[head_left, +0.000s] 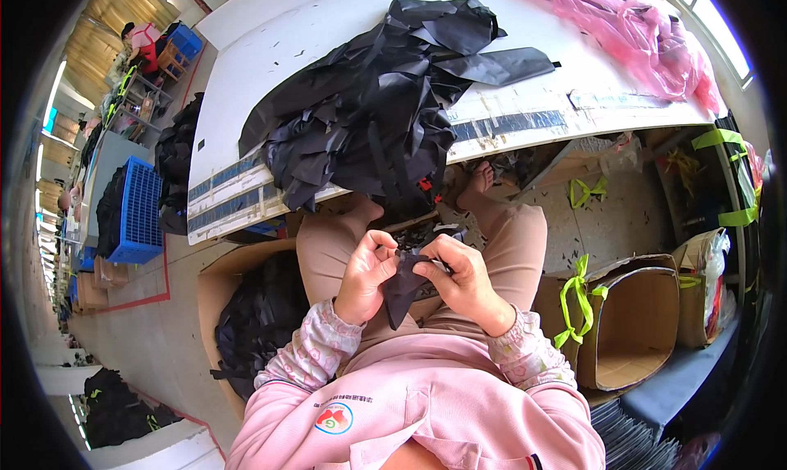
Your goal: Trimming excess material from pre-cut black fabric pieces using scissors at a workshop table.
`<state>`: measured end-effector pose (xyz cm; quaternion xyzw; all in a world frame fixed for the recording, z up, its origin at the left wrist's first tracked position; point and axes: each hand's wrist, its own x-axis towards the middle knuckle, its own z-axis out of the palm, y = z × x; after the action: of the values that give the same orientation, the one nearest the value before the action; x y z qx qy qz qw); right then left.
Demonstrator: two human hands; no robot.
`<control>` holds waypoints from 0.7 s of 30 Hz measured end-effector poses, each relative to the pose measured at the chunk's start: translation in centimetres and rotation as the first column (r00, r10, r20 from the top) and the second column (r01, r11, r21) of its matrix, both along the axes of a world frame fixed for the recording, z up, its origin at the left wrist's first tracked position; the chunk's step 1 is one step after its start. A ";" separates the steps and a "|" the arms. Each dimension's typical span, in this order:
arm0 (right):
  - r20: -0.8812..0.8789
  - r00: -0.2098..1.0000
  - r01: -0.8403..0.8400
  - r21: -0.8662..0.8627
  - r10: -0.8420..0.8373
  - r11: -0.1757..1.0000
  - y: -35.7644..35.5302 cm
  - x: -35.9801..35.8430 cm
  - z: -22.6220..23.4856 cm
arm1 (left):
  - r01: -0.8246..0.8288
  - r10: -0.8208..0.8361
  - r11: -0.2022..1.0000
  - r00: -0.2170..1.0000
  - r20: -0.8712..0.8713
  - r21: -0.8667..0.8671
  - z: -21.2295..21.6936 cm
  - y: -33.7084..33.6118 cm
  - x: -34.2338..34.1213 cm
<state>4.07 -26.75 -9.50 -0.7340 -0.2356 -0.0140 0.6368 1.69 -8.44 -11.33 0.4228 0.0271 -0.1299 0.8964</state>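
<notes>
We see a white counter [270, 68] heaped with black fabric pieces [369, 109]. Over the lap, our left hand [366, 275] and right hand [463, 280] pinch a small black fabric piece [404, 286], fingers closed on it.

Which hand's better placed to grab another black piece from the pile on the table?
Left, probably. The left hand sits nearer the overhanging black fabric pile; the right hand grips the black piece over the lap.

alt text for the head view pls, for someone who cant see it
A seated person's left hand and right hand pinch a small black fabric piece over their lap. Ahead, a white table holds a heap of black fabric and pink plastic; cardboard boxes stand alongside.
</notes>
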 end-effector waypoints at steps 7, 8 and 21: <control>-0.082 0.996 0.024 -0.013 -0.025 1.000 -0.4 -0.1 0.3 | 0.096 -0.118 0.941 0.992 0.048 0.325 1.7 0.6 -0.5; -0.098 0.994 0.036 -0.025 -0.039 0.999 -0.5 -0.1 0.3 | 0.119 -0.154 0.912 0.986 0.059 0.392 1.9 0.6 -0.4; -0.459 0.833 -0.155 0.345 0.310 0.926 -1.3 1.3 -0.9 | 0.268 -0.276 0.940 0.961 0.007 0.209 1.8 0.8 -0.4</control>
<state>5.36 -28.06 -10.41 -0.5744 -0.1443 0.2224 0.7744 1.31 -7.66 -9.54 0.5153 -0.0343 -0.2414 0.8216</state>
